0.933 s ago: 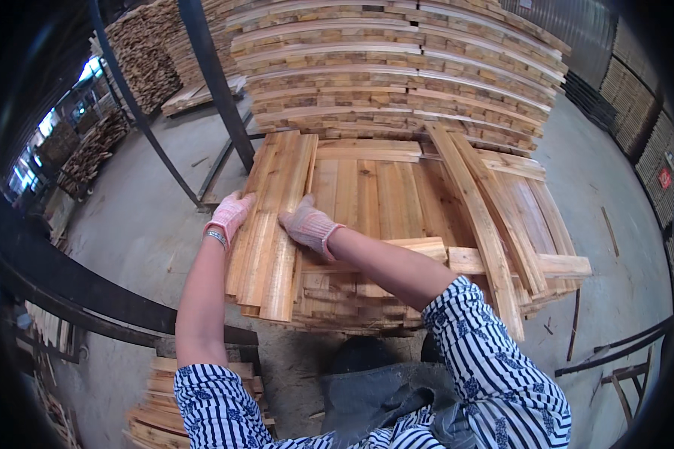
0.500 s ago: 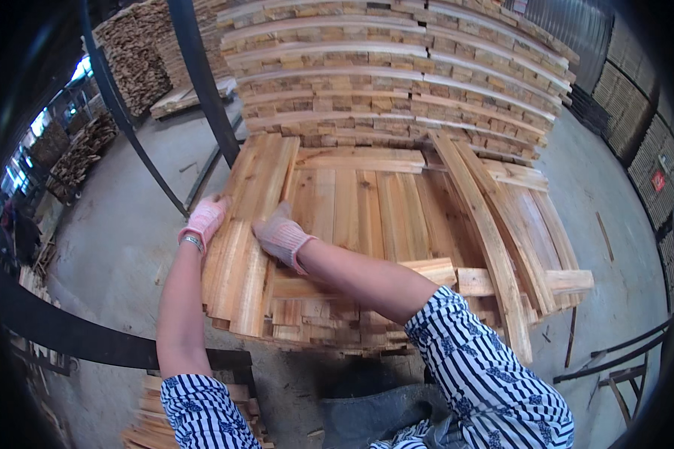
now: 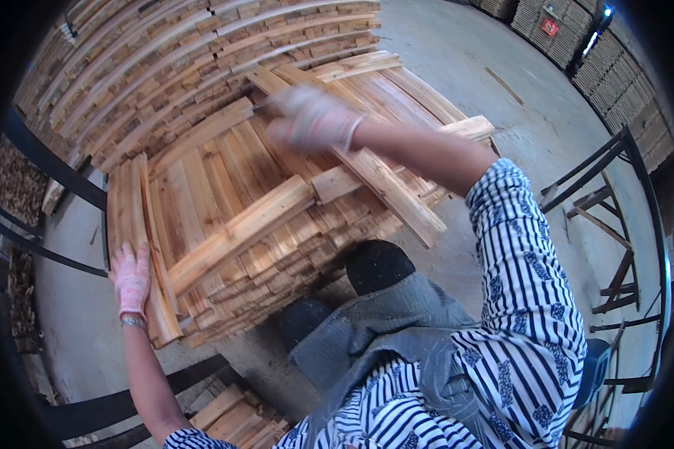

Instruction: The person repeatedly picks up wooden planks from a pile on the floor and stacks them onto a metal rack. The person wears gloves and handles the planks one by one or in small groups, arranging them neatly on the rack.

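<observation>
Pink-gloved, your left hand (image 3: 132, 278) is resting spread at eight o'clock, seemingly steadying long brown wooden planks (image 3: 125, 206); your right hand (image 3: 314, 120) is blurring, grip unclear.

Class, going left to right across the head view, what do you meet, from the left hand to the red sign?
Left hand, far crosswise board, right hand (blurred), loose strip on the floor, red sign.

The gloved left hand (image 3: 132, 278) lies, fingers extended, on boards (image 3: 126, 206) along the plank stack's (image 3: 277, 263) left edge. The blurred, gloved right hand (image 3: 313, 120) covers part of a slanting loose plank (image 3: 397, 197) overhanging the front edge. A lumber pile (image 3: 202, 46) rises behind the back edge.
</observation>
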The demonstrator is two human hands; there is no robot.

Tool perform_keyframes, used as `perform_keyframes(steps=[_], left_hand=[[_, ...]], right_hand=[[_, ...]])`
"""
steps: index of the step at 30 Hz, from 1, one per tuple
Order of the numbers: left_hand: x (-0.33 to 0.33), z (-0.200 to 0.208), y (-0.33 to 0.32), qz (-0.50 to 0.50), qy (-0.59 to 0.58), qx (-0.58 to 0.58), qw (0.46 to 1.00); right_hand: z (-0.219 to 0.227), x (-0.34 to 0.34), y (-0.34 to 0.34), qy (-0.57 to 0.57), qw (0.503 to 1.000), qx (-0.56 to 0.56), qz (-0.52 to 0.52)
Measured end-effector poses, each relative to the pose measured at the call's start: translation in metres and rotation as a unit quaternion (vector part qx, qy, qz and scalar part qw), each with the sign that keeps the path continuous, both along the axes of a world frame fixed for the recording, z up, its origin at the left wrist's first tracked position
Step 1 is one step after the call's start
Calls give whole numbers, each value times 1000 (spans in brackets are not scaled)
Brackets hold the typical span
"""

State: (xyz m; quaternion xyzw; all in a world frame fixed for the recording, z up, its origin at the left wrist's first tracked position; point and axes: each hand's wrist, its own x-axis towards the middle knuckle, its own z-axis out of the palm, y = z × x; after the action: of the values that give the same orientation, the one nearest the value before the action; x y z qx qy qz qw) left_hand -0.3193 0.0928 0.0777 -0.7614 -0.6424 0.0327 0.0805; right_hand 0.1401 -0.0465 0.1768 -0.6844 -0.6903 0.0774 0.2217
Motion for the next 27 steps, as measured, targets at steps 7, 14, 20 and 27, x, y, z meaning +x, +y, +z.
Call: perform_keyframes(steps=[7, 14, 20, 27], left_hand=[[15, 15, -10, 28, -3, 21, 999], [20, 19, -21, 42, -55, 21, 997], [19, 16, -20, 26, -24, 37, 999], [17, 14, -19, 20, -18, 41, 999]], right_hand=[[-46, 130, 5, 171, 970, -143, -97], [-18, 134, -1, -103, 980, -114, -123], [11, 59, -25, 227, 960, -122, -109], [-25, -134, 54, 423, 893, -153, 37]])
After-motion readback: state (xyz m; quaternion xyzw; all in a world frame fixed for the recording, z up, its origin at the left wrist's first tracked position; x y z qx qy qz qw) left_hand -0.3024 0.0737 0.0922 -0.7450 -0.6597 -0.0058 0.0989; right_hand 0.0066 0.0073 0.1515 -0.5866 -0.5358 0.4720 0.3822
